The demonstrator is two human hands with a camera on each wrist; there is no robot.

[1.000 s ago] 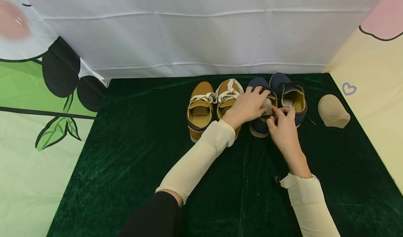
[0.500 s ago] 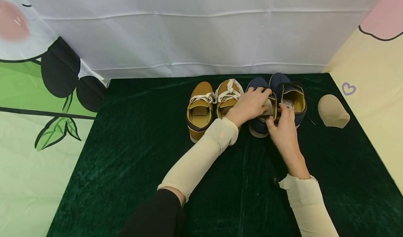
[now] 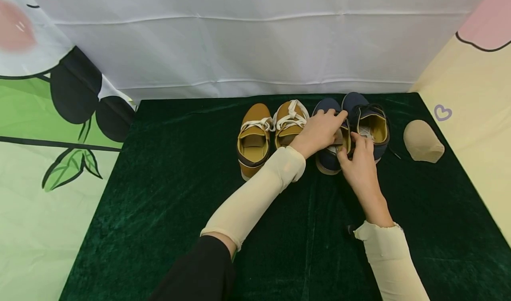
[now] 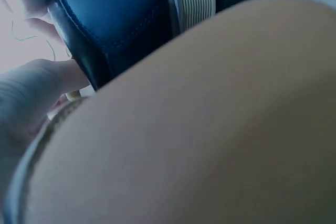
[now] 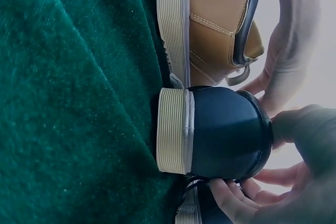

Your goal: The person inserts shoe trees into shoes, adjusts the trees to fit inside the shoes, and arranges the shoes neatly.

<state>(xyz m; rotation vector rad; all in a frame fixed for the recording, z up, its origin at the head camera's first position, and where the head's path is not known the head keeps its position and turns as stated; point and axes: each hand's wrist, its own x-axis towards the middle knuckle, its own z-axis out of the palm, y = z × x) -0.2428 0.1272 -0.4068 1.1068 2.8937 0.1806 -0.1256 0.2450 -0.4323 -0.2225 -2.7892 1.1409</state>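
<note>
Both hands work at the left navy shoe (image 3: 328, 162), which stands on the cloth with its heel facing me. My left hand (image 3: 321, 130) lies over its lace area, fingers bent and thumb at a beige-brown flap (image 3: 338, 137) in the shoe's mouth; the hand hides much of the laces. With thumb and fingers spread around the heel collar, my right hand (image 3: 359, 163) holds the same shoe. The right wrist view has the navy heel (image 5: 231, 129) between thumb and fingers. Skin fills most of the left wrist view, beside the navy heel (image 4: 115, 9).
Two tan shoes (image 3: 255, 114) with white laces stand to the left. Close on the right is the other navy shoe (image 3: 353, 102), dark lace trailing. A beige dome-shaped piece (image 3: 423, 141) lies farther right on the green cloth (image 3: 179, 194). A white curtain (image 3: 255, 52) rises behind.
My left hand has slid slightly right over the shoe's front, and the beige flap now looks darker and more tilted. The right hand's fingers have drawn closer together at the collar.
</note>
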